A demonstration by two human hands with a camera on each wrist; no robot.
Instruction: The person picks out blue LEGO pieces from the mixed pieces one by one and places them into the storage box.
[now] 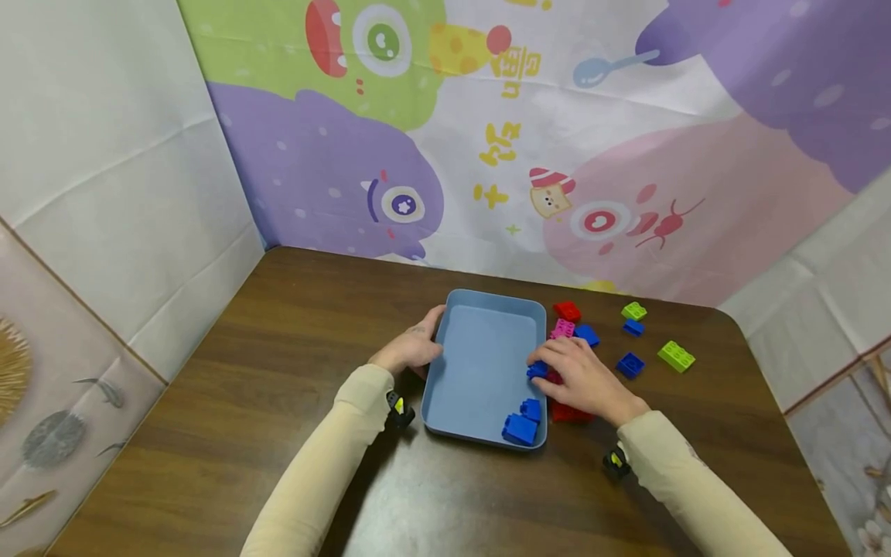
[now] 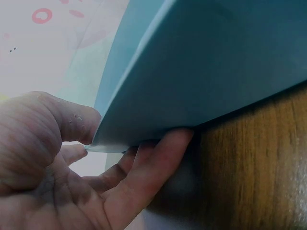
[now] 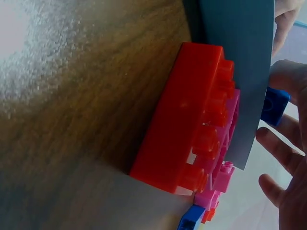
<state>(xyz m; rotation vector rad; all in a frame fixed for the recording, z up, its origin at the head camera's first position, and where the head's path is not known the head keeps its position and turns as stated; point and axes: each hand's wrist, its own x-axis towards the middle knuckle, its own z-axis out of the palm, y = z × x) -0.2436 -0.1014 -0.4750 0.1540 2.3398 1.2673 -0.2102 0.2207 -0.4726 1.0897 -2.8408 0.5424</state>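
Note:
A shallow blue-grey tray (image 1: 480, 348) lies on the table. My left hand (image 1: 415, 346) grips its left side; in the left wrist view the thumb is at the rim of the tray wall (image 2: 192, 72) and the fingers reach below. My right hand (image 1: 588, 379) is over the tray's right rim, pinching a small blue toy brick (image 3: 275, 105) between thumb and fingers. Two more blue bricks (image 1: 520, 428) sit inside the tray's near right corner. Beside the tray's right wall, partly under my right hand, lie a long red brick (image 3: 175, 117) and pink bricks (image 3: 223, 177).
Right of the tray are a red brick (image 1: 567, 311), a pink brick (image 1: 562, 329), several blue bricks (image 1: 630, 365) and two lime green bricks (image 1: 677, 356). The brown wooden table (image 1: 278, 371) meets a cartoon-printed cloth (image 1: 473, 155) at its back edge.

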